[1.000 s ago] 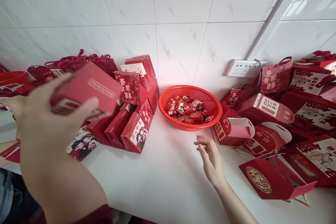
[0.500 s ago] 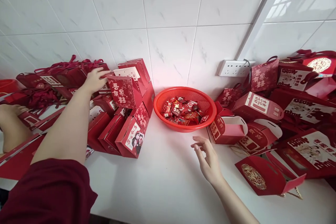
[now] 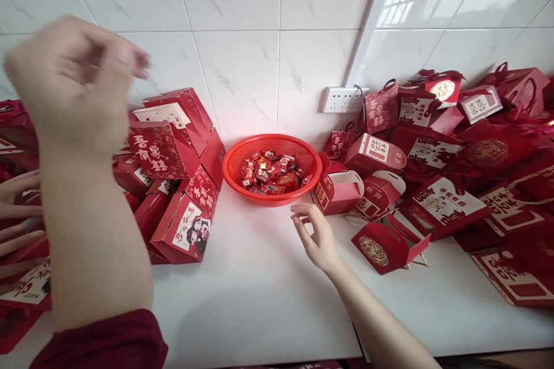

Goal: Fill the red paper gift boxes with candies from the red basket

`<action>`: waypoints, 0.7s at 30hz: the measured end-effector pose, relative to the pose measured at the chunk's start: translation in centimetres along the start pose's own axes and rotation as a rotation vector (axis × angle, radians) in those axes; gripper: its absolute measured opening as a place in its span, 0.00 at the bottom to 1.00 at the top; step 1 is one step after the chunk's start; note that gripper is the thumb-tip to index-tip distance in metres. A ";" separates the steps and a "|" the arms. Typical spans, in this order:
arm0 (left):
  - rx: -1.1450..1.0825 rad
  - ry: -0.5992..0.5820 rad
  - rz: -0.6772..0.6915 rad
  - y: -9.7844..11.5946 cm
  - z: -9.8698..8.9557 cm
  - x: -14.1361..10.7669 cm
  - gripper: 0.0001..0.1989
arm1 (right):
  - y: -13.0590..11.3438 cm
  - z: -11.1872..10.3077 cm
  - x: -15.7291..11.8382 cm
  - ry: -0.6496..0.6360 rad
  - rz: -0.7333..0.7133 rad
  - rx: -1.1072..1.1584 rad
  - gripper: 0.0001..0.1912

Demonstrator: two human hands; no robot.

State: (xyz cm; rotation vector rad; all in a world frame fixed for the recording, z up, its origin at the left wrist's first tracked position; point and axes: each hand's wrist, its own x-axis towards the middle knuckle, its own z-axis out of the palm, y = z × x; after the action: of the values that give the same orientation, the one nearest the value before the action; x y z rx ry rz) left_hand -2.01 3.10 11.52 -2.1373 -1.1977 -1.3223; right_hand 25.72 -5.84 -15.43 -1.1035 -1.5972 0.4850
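Note:
My left hand (image 3: 78,81) is raised over the boxes on the left. Its fingers look curled but are smeared by motion, so I cannot see whether anything is in them. Below it, red gift boxes (image 3: 190,230) with white lettering stand close together, one patterned red box (image 3: 153,150) on top. My right hand (image 3: 318,236) hovers above the white table, holding nothing, fingers apart and slightly bent. Just beyond it is a red plastic basket (image 3: 272,200) of wrapped sweets (image 3: 270,173). An open red box (image 3: 340,193) stands right of the basket.
At the left edge is another person's hand (image 3: 19,216) among red boxes. Many finished-looking red gift boxes (image 3: 445,202) crowd the right side. A power strip (image 3: 343,100) is fixed to the tiled wall (image 3: 236,69) behind the white table (image 3: 259,300).
My left hand has left the boxes, rising toward the camera and left. My right hand stays near the basket. The view has turned right, so everything sits further left.

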 end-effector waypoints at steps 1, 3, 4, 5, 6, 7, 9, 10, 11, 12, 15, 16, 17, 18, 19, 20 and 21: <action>-0.097 0.027 0.072 2.1 0.3 -1.2 0.27 | -0.2 -0.8 0.9 -0.012 -0.042 -0.043 0.09; -0.238 -0.188 0.289 5.8 1.0 -3.9 0.15 | -0.6 -3.0 3.0 -0.042 -0.126 -0.167 0.09; -0.287 -0.356 0.351 7.3 1.4 -5.1 0.11 | -0.6 -4.1 4.2 -0.030 -0.132 -0.243 0.09; -0.337 -0.483 0.369 8.3 1.9 -6.3 0.10 | -0.6 -5.3 5.4 0.003 -0.115 -0.322 0.09; -0.377 -0.607 0.357 8.9 2.3 -7.3 0.10 | -0.4 -6.4 6.6 0.026 -0.069 -0.417 0.09; -0.415 -0.703 0.328 9.2 2.8 -8.1 0.10 | -0.1 -7.3 7.6 0.034 0.010 -0.519 0.10; -0.487 -0.830 0.257 9.0 4.0 -9.4 0.11 | 0.7 -8.5 9.2 0.002 0.195 -0.694 0.10; -0.520 -0.876 0.230 8.7 4.6 -9.9 0.11 | 1.2 -8.8 9.8 -0.017 0.271 -0.754 0.12; -0.546 -0.918 0.205 8.4 5.2 -10.2 0.11 | 1.8 -8.8 10.2 -0.039 0.331 -0.797 0.13; -0.561 -0.957 0.185 8.2 5.8 -10.5 0.12 | 2.3 -8.7 10.5 -0.061 0.375 -0.828 0.15; -0.558 -1.020 0.126 7.6 7.3 -10.9 0.12 | 3.3 -8.2 11.2 -0.172 0.467 -0.910 0.11; -0.550 -1.031 0.105 7.4 7.6 -10.9 0.12 | 3.3 -8.1 11.3 -0.211 0.484 -0.935 0.07; -0.542 -1.044 0.076 7.3 7.9 -10.8 0.12 | 3.1 -8.3 11.4 -0.243 0.490 -0.956 0.04; -0.534 -1.060 0.041 7.0 8.0 -10.7 0.12 | 2.5 -8.6 11.3 -0.266 0.489 -0.972 0.04; -0.524 -1.078 0.000 6.7 8.0 -10.6 0.13 | 1.7 -9.1 11.0 -0.282 0.483 -0.984 0.05; -0.514 -1.090 -0.044 6.4 7.9 -10.4 0.13 | 0.6 -9.7 10.5 -0.290 0.468 -0.995 0.07; -0.505 -1.090 -0.087 6.0 7.9 -10.3 0.14 | -0.6 -10.5 9.8 -0.295 0.453 -1.000 0.09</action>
State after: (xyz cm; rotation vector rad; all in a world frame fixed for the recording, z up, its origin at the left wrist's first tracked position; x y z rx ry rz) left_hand 5.10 -0.05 -0.49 -3.3955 -1.3779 -0.4055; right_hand 35.18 -0.28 -6.19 -2.2574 -1.8904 0.1015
